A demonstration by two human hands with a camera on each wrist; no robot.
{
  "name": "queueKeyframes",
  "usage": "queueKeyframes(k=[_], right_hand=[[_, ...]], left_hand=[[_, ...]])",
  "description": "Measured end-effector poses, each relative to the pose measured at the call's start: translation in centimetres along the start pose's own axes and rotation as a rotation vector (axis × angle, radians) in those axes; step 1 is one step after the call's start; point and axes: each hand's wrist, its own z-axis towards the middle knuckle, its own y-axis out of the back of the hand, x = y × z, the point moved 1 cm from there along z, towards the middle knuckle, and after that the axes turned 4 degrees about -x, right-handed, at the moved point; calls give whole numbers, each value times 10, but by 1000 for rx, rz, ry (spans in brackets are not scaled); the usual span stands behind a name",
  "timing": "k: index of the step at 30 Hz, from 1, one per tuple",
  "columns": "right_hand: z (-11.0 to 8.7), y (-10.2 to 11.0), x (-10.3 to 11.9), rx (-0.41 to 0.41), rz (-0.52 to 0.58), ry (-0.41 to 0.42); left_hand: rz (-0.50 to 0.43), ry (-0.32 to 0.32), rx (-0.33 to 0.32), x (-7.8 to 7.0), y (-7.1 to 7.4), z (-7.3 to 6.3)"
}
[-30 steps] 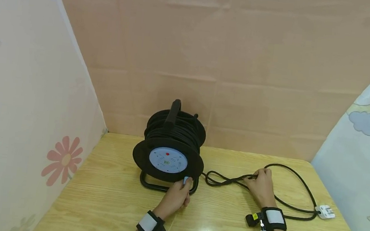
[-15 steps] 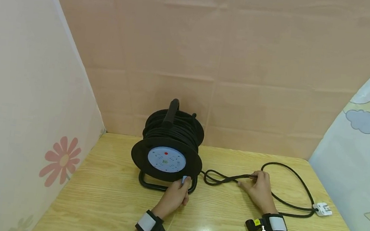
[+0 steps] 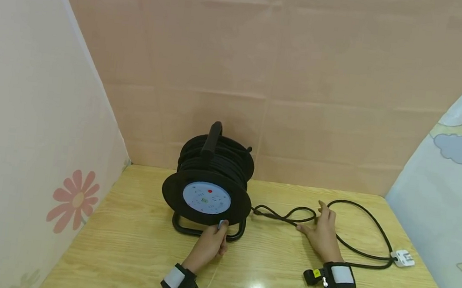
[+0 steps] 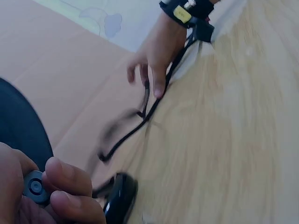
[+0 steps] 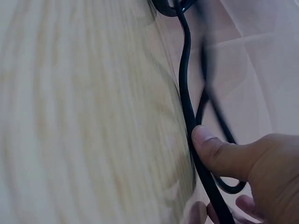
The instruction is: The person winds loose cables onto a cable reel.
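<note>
Toward the far edge of the table (image 3: 130, 255), with room in front, the reel (image 3: 212, 177) has turned slightly clockwise, which suggests cord winding in or out. The cord (image 5: 185, 88) has opened into a wider loop beside the right hand (image 3: 324, 236), fingers spread, thumb merely touching; the left hand (image 3: 208, 245) grips the knob (image 4: 35, 187).

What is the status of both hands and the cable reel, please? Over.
Left hand grips small knob on cable reel. Right hand touches loose black cable. Reel upright on table. Cable loops beside reel, possible snag.
</note>
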Motion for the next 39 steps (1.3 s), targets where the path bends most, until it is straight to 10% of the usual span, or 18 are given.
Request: queueKeyframes(k=[23, 33, 39], right_hand=[[2, -3, 27, -230, -227, 78], [11, -16, 33, -80, -248, 381], [13, -21, 38, -17, -316, 419]], left_hand=[[5, 23, -33, 10, 13, -2], [17, 22, -29, 11, 13, 0], [26, 11, -18, 12, 13, 0]])
